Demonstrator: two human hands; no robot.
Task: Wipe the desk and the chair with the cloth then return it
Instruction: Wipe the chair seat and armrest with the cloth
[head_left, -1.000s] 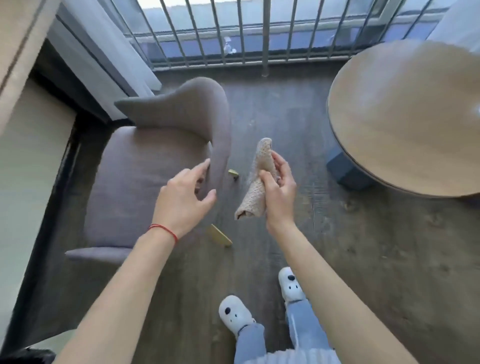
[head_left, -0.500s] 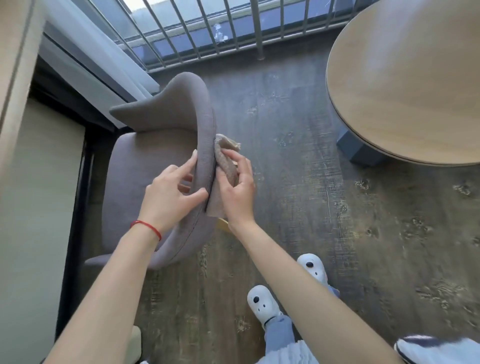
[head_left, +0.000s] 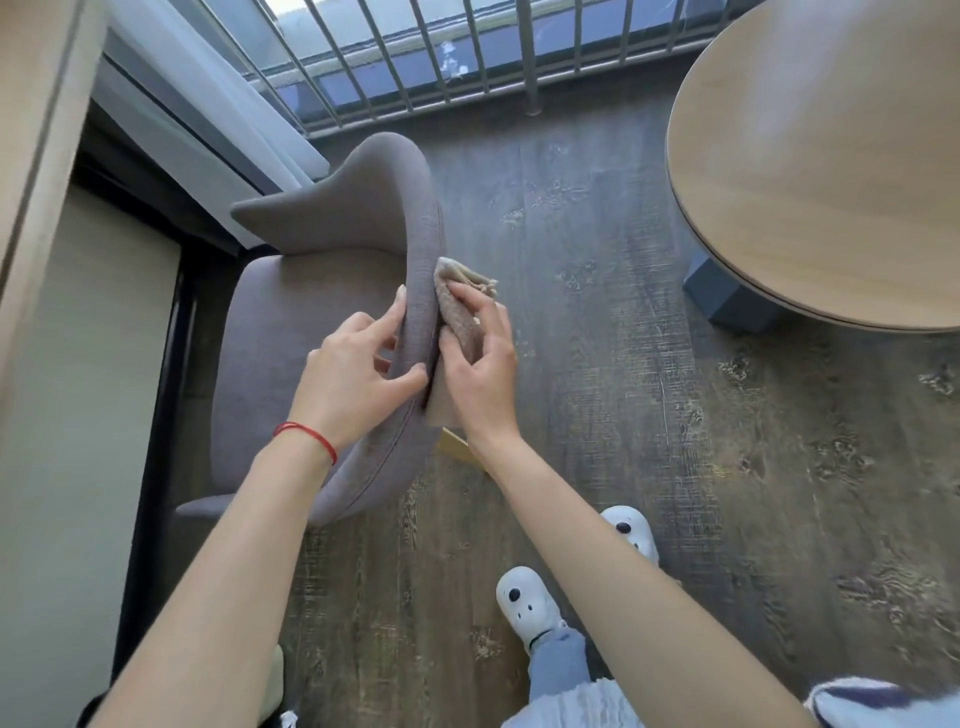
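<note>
Beige woven cloth, centre frame, is pressed flat by the right hand against the grey upholstered chair backrest's outer face; left hand pinches the rim opposite. Backrest edge runs lengthwise toward upper frame.

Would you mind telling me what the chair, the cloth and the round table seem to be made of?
The chair looks upholstered in grey woven fabric, matte, with a visible weave and a stitched seam. The cloth seems a beige knitted or waffle textile: nubbly surface, frayed corner. The table top looks like light wood or wood-look laminate, smooth with a soft sheen; which one is unclear.
</note>
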